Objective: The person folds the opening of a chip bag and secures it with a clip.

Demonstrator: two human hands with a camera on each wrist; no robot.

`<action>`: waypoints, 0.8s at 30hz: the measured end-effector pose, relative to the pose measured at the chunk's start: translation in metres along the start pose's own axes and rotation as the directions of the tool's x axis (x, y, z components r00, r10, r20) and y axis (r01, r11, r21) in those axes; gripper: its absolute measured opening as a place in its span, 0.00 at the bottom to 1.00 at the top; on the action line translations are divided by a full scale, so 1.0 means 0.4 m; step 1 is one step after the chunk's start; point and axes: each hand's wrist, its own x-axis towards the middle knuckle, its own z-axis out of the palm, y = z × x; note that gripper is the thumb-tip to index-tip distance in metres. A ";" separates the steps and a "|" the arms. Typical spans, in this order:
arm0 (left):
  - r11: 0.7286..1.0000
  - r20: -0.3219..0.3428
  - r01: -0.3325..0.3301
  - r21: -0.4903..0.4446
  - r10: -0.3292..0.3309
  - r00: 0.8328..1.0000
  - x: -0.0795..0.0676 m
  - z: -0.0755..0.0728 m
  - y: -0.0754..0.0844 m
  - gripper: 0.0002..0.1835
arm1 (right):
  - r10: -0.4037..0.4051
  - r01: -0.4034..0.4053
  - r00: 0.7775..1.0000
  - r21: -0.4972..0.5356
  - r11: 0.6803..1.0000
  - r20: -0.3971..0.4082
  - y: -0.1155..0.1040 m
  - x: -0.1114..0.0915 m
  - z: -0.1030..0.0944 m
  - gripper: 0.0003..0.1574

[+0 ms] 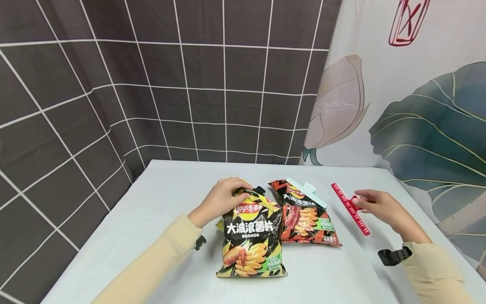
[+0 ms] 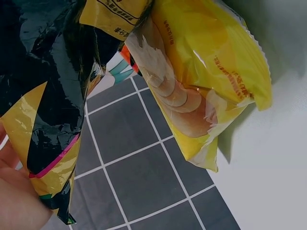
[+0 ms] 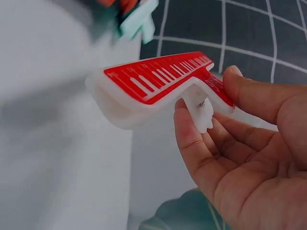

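My left hand (image 1: 224, 198) grips the top edge of a black Lay's chip bag (image 1: 250, 236), holding it upright with its printed front toward me. In the left wrist view, its dark side and yellow lower corner fill the left, beside my fingers (image 2: 14, 191). At the right, my right hand (image 1: 383, 209) holds a red-and-white bag clip (image 1: 349, 207) by its handle, thumb on one side and fingers on the other. The right wrist view shows the ruler-like marks on the clip (image 3: 163, 76) and a narrow gap between its long bars.
A red-and-black chip bag (image 1: 303, 219) lies right of the held bag, a pale blue clip (image 1: 307, 192) across its top. Behind the held bag is a yellow chip bag (image 2: 206, 62), mostly hidden in the head view. The white table (image 1: 171, 181) meets a dark grid-patterned cloth (image 1: 205, 105).
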 end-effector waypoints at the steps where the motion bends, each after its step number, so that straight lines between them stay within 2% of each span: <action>1: 1.000 -0.001 0.000 0.002 0.000 1.000 0.000 0.000 0.000 0.10 | -0.006 0.006 1.000 0.003 1.000 0.000 -0.011 0.000 0.001 0.42; 10: 1.000 -0.014 0.008 0.002 -0.008 1.000 -0.003 -0.003 0.005 0.13 | -0.081 0.082 0.997 0.044 0.996 -0.018 -0.112 0.011 0.013 0.40; 15: 1.000 -0.007 0.024 -0.018 -0.024 1.000 -0.004 -0.002 0.004 0.14 | -0.112 0.112 0.994 0.063 0.992 0.002 -0.164 0.019 0.020 0.39; 24: 0.998 0.003 0.028 -0.056 -0.028 1.000 -0.003 -0.003 -0.002 0.14 | -0.143 0.142 0.990 0.074 0.987 0.015 -0.224 0.030 0.038 0.38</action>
